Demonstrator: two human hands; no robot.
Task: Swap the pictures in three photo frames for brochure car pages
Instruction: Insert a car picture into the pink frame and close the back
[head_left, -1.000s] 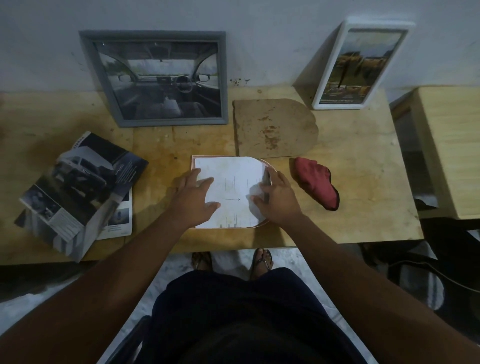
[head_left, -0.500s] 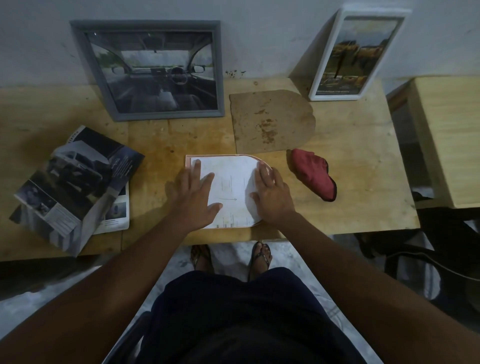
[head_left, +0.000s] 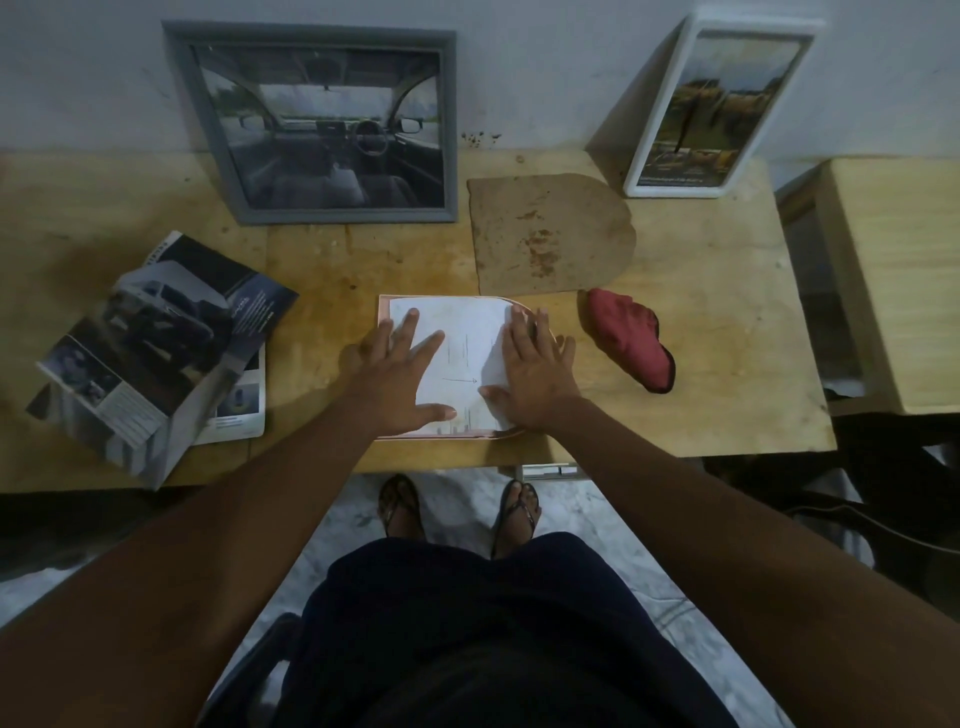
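Wooden surface (head_left: 701, 364) below a pale wall: at picture centre the arched frame (head_left: 383, 306) lies flat, a white page (head_left: 467, 338) on it. Left hand (head_left: 400, 379) and right hand (head_left: 535, 369) press it, fingers (head_left: 410, 325) straight and spread. Probably the third swap; next, fit the backing board (head_left: 545, 234) lying just above.

Upper left, the grey frame (head_left: 311, 124) holds a greyish car-interior picture; upper right, the white frame (head_left: 719, 104) shows yellow-brown tones. At centre, a white sheet (head_left: 467, 343) covers a pink-rimmed frame (head_left: 384, 306), near a red cloth (head_left: 628, 338) and a brown board (head_left: 545, 234) blotched darker, perhaps stains.
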